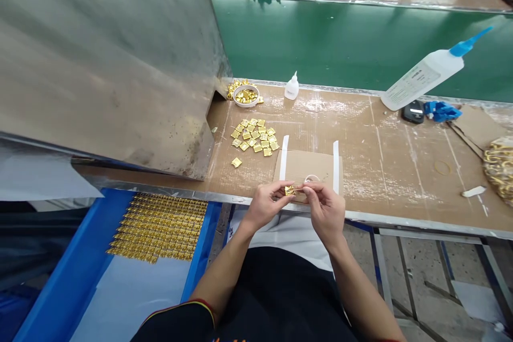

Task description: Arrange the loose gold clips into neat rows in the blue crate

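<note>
Between its thumb and fingers, my left hand [265, 204] pinches a small gold piece [289, 190] above the bench's front edge. My right hand [325, 209] is closed on a thin stick [300, 189], whose tip is at the gold piece. Beneath both hands lies a cardboard sheet [310, 163] with white tape strips on its left and right sides. A small white round item [311, 178] sits on it, partly hidden by my right hand. Several gold square pieces [256, 136] are spread on the bench to the left.
A bowl of gold parts [246, 97], a small white bottle [292, 87] and a large bottle [425, 77] stand further back. A metal housing [120, 64] blocks the left. Below it, a blue tray [100, 224] holds rows of gold pieces. Another person's hands show across the green belt [320, 37].
</note>
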`<action>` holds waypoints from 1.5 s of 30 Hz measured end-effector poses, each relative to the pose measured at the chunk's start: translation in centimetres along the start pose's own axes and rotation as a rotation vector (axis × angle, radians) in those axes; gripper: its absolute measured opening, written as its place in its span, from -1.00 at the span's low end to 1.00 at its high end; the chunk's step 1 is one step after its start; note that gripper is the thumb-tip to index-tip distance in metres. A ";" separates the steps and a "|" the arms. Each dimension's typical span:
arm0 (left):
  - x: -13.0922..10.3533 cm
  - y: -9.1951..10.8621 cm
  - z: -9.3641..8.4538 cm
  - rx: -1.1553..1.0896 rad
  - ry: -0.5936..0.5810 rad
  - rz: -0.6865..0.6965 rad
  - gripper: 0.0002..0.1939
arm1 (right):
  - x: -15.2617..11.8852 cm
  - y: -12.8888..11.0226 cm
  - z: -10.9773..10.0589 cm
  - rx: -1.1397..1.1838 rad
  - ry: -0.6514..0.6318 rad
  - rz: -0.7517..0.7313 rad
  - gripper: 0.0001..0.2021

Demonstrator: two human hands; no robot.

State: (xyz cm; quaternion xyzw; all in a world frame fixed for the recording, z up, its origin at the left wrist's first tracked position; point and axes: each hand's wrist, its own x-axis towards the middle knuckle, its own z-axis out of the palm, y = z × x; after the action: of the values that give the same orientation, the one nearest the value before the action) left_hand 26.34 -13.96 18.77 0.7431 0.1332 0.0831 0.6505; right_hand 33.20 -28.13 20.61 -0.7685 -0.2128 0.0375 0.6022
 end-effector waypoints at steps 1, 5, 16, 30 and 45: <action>0.0 0.0 0.0 -0.005 -0.003 0.000 -0.65 | 0.0 0.1 0.1 0.003 -0.006 0.005 -0.81; 0.1 -0.1 -0.1 -0.018 -0.012 0.008 -0.65 | -0.2 0.3 0.2 0.006 -0.033 0.009 -0.80; 0.1 -0.2 -0.2 -0.017 -0.015 0.000 -0.66 | 0.0 0.0 0.4 -0.031 -0.061 -0.043 -0.85; 0.1 -0.2 -0.2 -0.041 -0.016 0.024 -0.68 | 0.0 0.0 0.5 -0.034 -0.040 -0.059 -0.84; 0.1 -0.6 -0.2 -0.025 -0.003 0.025 -0.68 | 0.0 -0.1 0.6 -0.204 -0.012 -0.279 -0.87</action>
State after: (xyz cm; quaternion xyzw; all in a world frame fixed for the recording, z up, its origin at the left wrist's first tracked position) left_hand 26.33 -13.67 18.15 0.7366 0.1218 0.0916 0.6589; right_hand 32.96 -27.54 20.52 -0.7884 -0.3240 -0.0638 0.5190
